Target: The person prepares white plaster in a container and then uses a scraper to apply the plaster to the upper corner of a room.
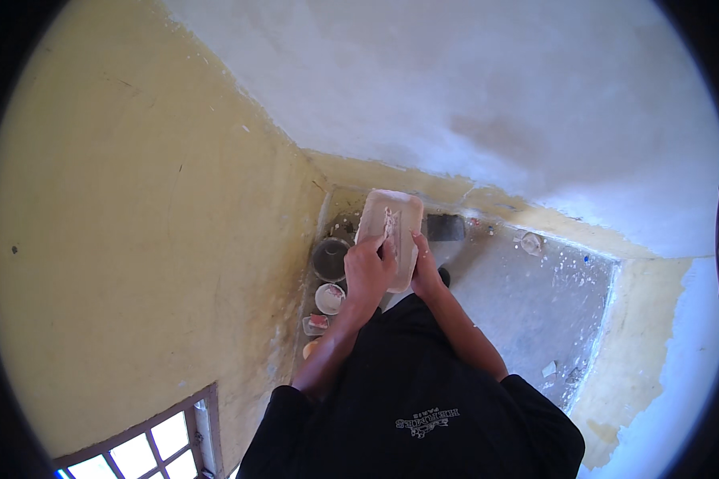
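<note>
A pale pink rectangular tray [407,211] is held out over the floor, with whitish paste along a narrow strip in its middle. My right hand [424,263] grips the tray by its right side, thumb along the edge. My left hand [366,270] is closed over the tray's lower left part, fingers curled at the lower end of the paste-streaked strip; what exactly they hold is hidden.
Along the left wall's foot stand a dark bucket [330,258], a white bowl [326,303] and a small container [316,325]. A dark rectangular item [445,227] and a crumpled bag [531,243] lie on the speckled floor [527,319]. A window [148,453] is lower left.
</note>
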Demonstrator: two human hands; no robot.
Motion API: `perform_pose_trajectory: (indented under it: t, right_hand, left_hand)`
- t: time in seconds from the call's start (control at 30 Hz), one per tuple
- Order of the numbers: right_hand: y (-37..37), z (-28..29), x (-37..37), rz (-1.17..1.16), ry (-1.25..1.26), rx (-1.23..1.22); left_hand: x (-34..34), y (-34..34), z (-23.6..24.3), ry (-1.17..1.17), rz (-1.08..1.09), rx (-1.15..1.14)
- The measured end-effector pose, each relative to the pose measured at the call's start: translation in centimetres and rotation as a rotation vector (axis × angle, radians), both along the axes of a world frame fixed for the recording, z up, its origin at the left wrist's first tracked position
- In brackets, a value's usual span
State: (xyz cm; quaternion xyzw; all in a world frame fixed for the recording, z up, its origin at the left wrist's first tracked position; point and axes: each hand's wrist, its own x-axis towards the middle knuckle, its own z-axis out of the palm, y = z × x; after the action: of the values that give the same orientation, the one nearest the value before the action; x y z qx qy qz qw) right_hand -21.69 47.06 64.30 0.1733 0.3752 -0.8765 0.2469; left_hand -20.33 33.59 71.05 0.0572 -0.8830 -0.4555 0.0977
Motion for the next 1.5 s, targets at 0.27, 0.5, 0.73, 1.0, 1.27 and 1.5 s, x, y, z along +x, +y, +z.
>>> perform_pose_trajectory:
  t: [0.27,0.5,0.73,1.0,1.27,1.5]
  right_hand:
    - [0.5,0.0,0.1,0.024,-0.013,0.013]
    - [0.1,0.5,0.3,0.054,-0.029,-0.013]
    - [0.5,-0.1,-0.1,0.020,0.021,0.062]
    - [0.1,-0.7,0.4,0.002,0.026,0.067]
    - [0.0,0.3,0.5,-0.005,0.026,0.159]
    - [0.4,-0.4,0.5,-0.004,0.053,0.117]
  left_hand:
    - [-1.0,-1.4,1.4,0.055,-0.006,0.066]
    - [-1.0,-0.3,2.1,0.016,-0.037,-0.139]
    - [-1.1,-0.9,1.7,0.018,-0.043,-0.211]
    - [-0.6,-1.1,1.6,0.025,-0.034,-0.230]
    - [0.1,-1.5,3.1,-0.024,0.006,-0.231]
    - [-0.4,-1.9,2.7,-0.019,0.054,-0.285]
